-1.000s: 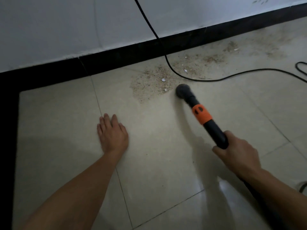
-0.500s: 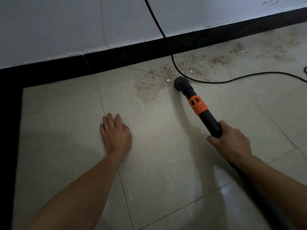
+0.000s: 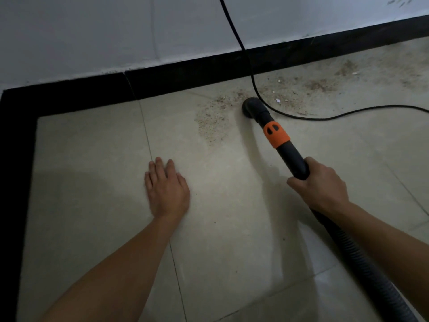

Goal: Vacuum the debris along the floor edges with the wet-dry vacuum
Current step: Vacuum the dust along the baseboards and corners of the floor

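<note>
My right hand grips the black vacuum wand, which carries an orange collar. The wand's round nozzle sits on the tile floor at the right edge of a sandy debris patch. More debris is scattered to the right along the black baseboard. The ribbed hose runs back under my right forearm. My left hand rests flat on the floor, fingers straight, well left of the nozzle.
A black power cord drops down the white wall and curves right across the floor just behind the nozzle. A black border strip runs along the left side. Beige tiles cover the foreground.
The nozzle has pushed forward toward the baseboard, into the debris by the cord; part of the patch near it is gone. My left hand has stayed flat on the floor.
</note>
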`<state>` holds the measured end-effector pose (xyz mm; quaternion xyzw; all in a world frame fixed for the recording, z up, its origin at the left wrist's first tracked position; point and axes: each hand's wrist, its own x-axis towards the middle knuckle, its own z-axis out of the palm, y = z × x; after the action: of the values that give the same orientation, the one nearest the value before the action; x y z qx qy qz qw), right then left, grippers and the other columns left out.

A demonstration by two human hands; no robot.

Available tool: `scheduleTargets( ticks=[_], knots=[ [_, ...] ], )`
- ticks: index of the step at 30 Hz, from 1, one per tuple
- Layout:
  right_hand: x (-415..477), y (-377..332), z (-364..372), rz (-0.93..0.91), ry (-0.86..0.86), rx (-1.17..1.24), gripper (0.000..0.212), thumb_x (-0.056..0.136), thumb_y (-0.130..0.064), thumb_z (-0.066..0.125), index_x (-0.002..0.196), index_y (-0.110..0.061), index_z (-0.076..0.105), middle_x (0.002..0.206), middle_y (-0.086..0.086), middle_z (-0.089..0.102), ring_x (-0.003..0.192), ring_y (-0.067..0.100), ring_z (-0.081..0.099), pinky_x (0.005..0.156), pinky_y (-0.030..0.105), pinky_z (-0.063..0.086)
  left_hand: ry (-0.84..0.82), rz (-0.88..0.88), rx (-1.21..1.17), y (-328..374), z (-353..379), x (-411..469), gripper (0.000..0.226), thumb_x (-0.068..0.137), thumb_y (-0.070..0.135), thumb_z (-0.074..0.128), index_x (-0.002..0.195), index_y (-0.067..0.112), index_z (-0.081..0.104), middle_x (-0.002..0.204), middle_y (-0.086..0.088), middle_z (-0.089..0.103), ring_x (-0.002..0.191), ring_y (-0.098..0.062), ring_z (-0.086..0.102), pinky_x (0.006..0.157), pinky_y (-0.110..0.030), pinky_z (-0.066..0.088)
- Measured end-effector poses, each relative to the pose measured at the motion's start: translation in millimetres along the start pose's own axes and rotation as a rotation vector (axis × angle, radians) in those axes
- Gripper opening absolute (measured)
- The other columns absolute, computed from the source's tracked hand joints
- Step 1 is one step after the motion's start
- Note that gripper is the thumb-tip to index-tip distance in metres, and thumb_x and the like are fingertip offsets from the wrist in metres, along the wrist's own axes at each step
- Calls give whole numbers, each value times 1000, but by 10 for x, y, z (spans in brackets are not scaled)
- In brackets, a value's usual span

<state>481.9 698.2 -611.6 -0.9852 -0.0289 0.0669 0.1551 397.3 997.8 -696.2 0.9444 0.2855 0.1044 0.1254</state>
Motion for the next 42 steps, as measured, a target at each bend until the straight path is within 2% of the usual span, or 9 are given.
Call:
scheduleTargets(
  ticks=[4,15,20,26,29,31,36,39,42],
  knots=[
    [179,-83,-25,-19,-38,17,23,76,-37,67,87,-26,50,69,-6,58,60,13,55,52,26,35,-4,-3,7,5,-6,-1,45,93,18,48,136,4,50,147,-23,38,139,-38,31,115,-47,19],
    [705,-488,-30,42,-80,154,27,77,-34,70,98,-23,56,76,4,67,66,25,67,69,40,58,-21,-10,42,17,-16,0,46,93,20,47,137,5,49,148,-21,38,140,-36,30,116,-47,20],
    [1010,-596,-92,69,-164,461,21,78,-19,71,96,-13,61,72,9,69,48,18,68,47,28,53,-44,-14,61,19,-26,3,47,94,21,44,139,7,47,150,-19,36,141,-34,28,117,-45,19],
    [1171,-611,-180,137,-307,775,19,79,-9,68,93,-6,56,59,8,58,46,24,56,50,35,53,-26,-16,68,28,-33,2,48,93,23,38,137,6,49,148,-21,39,140,-36,30,116,-47,22],
    [1143,-628,-193,142,-473,936,22,79,-10,67,97,-6,55,56,5,56,46,22,54,51,36,53,-14,-12,65,32,-51,0,52,90,25,35,136,5,51,146,-22,41,138,-36,33,115,-48,24],
    [1135,-625,-199,151,-485,923,22,79,-15,70,96,-6,58,57,5,58,46,22,56,50,34,54,-8,-12,62,23,-44,-1,52,90,25,34,135,5,51,146,-22,41,138,-36,33,114,-48,25],
    [1166,-624,-203,246,-205,799,26,83,-20,72,101,-4,61,65,9,57,41,17,56,46,28,52,4,-9,68,30,-22,-8,52,90,26,34,134,6,53,145,-21,43,137,-36,35,113,-47,28],
    [1099,-763,-171,251,-213,841,27,83,-16,70,103,-1,61,64,9,54,44,18,52,45,27,50,-9,-16,81,26,-15,-5,52,90,26,35,134,6,52,145,-21,43,138,-36,35,113,-47,28],
    [978,-947,-145,126,-308,756,19,84,-17,70,96,-6,61,63,8,57,43,17,54,42,25,48,-4,-11,78,22,-16,-1,52,89,26,35,133,6,53,144,-20,44,137,-36,36,112,-48,29]
  ],
)
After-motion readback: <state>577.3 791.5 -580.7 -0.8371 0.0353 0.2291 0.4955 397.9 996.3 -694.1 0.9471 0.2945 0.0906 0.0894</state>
